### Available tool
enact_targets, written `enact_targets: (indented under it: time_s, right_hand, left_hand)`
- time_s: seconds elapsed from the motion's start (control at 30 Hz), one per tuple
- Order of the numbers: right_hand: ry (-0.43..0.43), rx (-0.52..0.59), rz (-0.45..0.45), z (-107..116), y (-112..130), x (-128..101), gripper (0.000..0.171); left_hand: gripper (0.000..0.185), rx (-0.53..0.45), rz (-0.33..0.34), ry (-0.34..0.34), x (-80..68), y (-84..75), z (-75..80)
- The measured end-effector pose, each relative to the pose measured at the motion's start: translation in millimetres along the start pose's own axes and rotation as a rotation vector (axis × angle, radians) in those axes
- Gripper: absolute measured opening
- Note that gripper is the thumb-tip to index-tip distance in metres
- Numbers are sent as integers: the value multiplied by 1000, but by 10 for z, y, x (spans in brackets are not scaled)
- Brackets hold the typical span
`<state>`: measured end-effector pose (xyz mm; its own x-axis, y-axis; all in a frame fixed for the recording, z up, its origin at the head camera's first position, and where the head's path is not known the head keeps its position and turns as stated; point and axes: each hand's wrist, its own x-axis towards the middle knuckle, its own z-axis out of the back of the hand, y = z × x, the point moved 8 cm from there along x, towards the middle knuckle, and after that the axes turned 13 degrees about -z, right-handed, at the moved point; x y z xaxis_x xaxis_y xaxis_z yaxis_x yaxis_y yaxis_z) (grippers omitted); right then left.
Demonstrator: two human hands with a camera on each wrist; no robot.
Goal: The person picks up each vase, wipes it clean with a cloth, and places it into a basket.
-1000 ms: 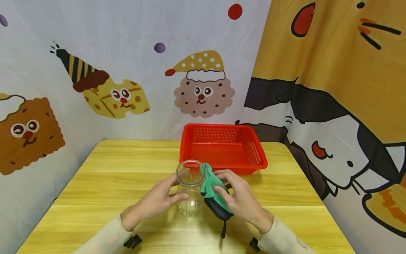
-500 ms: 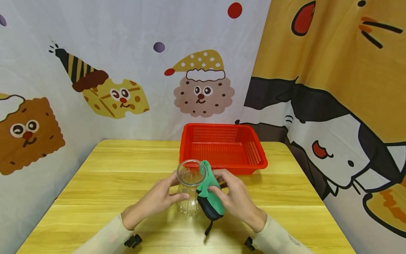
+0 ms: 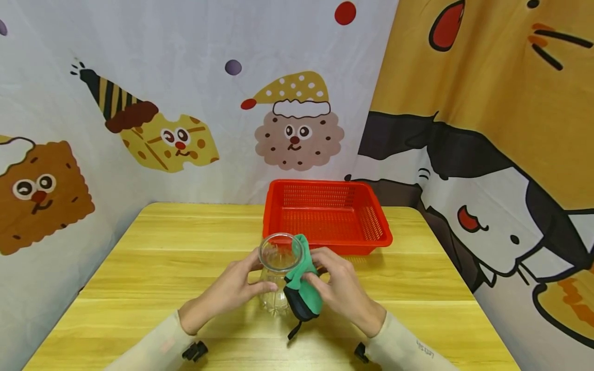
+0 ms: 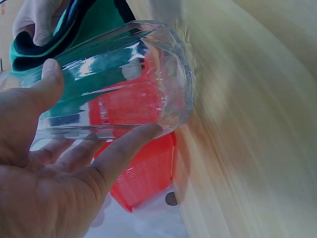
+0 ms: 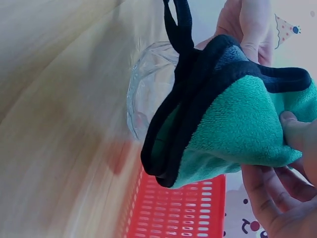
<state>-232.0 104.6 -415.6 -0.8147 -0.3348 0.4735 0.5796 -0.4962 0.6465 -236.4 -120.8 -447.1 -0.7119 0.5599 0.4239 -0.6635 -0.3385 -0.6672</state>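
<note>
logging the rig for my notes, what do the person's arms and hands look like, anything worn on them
Both hands are bare: no gloves, rings or watch show on the left hand or the right hand. Each forearm is covered by a pale cream long sleeve reaching the wrist; the right sleeve carries small dark print. A small black clip or strap piece sits beside each wrist.

Left hand (image 3: 227, 293) grips a glass jar (image 3: 277, 273); right hand (image 3: 341, 293) presses a green cloth (image 3: 303, 293) against it.

Staged booth, cartoon curtains (image 3: 185, 77), wooden table (image 3: 153, 268)
</note>
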Motion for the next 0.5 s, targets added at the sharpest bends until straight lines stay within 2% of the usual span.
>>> enact_targets:
  time_s: [0.27,0.5]
  right_hand:
    - [22,-35,55,-4,70,35,20]
    - [75,-66,29,-35,66,32,20]
  left_hand:
    - [88,-4,8,5,4,-13,7]
    - [85,-3,0,2,-6,-3,-12]
